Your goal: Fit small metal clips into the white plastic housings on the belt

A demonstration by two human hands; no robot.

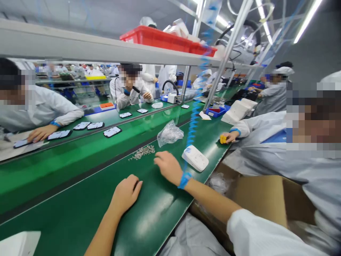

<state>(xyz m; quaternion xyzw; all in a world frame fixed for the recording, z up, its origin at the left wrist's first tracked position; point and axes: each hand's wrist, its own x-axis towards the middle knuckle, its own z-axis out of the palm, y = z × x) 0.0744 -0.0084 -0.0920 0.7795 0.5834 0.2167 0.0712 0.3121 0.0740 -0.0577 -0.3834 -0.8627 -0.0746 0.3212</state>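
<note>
We are resting our left hand (127,192) on the green surface (145,213), half open, thumb standing apart from the bent fingers. Our right hand (169,167) is hovering or resting near the pile of small parts (144,152), also half open; we cannot tell if something is lying under either palm. The pile is sitting near the far edge, just beside the right fingers. The clear plastic bag (170,133) is lying beyond this hand, and the white device (195,158) is lying to its right, near the near edge. Between our hands and toward this edge, green surface is showing. The open cardboard box (258,193) is standing below the edge. A co-worker's hand (231,137) is holding a yellow thing (223,139).
</note>
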